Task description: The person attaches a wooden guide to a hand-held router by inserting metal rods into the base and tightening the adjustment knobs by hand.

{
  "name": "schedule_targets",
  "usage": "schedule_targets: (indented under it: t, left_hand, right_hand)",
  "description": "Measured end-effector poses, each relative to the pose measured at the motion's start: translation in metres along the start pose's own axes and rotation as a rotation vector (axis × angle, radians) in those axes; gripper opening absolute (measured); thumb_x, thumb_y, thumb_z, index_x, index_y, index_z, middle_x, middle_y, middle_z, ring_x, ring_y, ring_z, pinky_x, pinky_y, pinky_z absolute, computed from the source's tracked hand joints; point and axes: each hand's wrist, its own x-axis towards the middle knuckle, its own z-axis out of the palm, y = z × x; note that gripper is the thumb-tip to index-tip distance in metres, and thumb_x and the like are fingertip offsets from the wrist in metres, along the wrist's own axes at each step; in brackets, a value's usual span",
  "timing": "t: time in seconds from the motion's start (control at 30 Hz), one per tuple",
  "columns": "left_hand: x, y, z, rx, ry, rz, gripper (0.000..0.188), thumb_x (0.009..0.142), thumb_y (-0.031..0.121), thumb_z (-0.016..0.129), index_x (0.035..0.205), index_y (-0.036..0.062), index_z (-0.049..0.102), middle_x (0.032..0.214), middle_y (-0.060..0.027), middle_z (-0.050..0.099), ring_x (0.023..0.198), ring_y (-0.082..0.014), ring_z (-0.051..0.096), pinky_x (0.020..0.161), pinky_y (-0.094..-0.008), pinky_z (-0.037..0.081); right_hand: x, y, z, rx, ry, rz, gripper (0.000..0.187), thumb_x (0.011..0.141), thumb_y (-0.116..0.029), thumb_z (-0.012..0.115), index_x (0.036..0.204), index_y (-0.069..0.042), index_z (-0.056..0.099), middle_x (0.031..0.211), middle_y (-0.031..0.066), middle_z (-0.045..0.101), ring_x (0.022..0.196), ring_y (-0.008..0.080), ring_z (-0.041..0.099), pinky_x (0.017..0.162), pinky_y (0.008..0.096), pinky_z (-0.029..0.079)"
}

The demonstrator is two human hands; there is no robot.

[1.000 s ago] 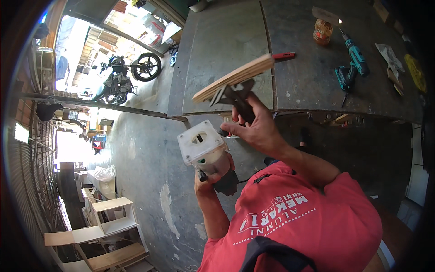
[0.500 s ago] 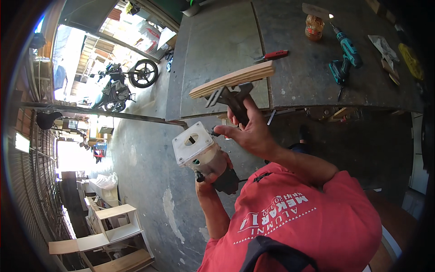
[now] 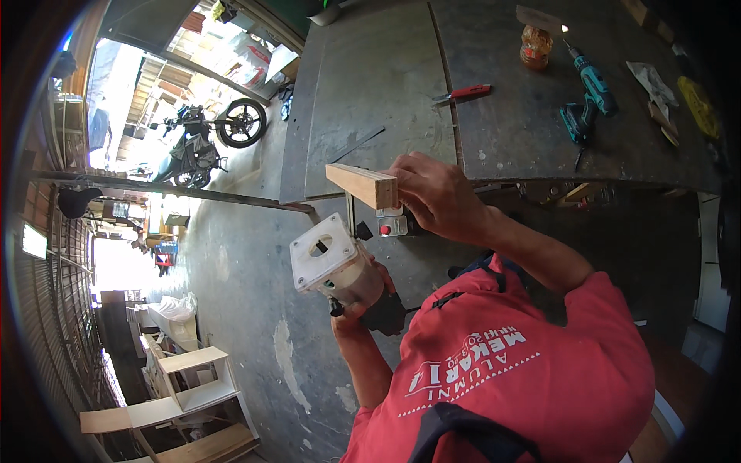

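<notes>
My left hand [image 3: 353, 313] is wrapped round the body of a trim router [image 3: 359, 287] with a dark lower end. Its pale square base plate [image 3: 302, 257], with a round opening in the middle, faces up. My right hand [image 3: 438, 194] is closed on the near end of a wooden strip [image 3: 359, 182], which is held above the table's near edge with its end grain facing me. Below the strip, a narrow bar [image 3: 350, 214] shows; how it joins the strip is hidden. The strip and the router are apart.
On the dark worktable [image 3: 370, 69] lie a red-handled tool [image 3: 468, 91], a thin dark strip [image 3: 359, 143], a teal cordless drill [image 3: 593, 81] and a jar [image 3: 536, 48]. A metal can with a red cap [image 3: 391, 226] shows below its edge. A motorcycle [image 3: 199, 147] and shelving [image 3: 185, 382] stand left.
My right hand has turned the wooden strip from lying crosswise to pointing away, and drawn it nearer. The dark metal piece that was in that hand is now mostly hidden. The router barely moved.
</notes>
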Motion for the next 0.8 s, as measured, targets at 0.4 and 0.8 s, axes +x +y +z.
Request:
schedule_targets:
  t: [0.4,0.8]
  left_hand:
    - [0.006,0.002,0.006,0.051,0.009,-0.023,0.094,0.057,0.042,0.088,0.130,-0.0007,0.046,0.095,-0.0174,0.063,0.079,-0.0260,0.066,0.067,-0.0340,0.054]
    - [0.021,0.011,-0.002,-0.171,-0.054,-0.024,0.104,0.055,0.034,0.091,0.139,-0.0004,0.039,0.103,-0.0189,0.061,0.084,-0.0313,0.067,0.068,-0.0389,0.059]
  right_hand:
    - [0.030,0.023,-0.013,-0.093,-0.192,-0.281,0.043,0.076,-0.005,0.071,0.115,-0.021,0.066,0.087,-0.0015,0.062,0.081,0.0188,0.063,0.061,0.0321,0.055]
    - [0.029,0.048,0.022,0.146,-0.248,-0.214,0.038,0.077,-0.003,0.070,0.112,-0.019,0.070,0.087,-0.0002,0.066,0.082,0.0217,0.063,0.064,0.0359,0.054]
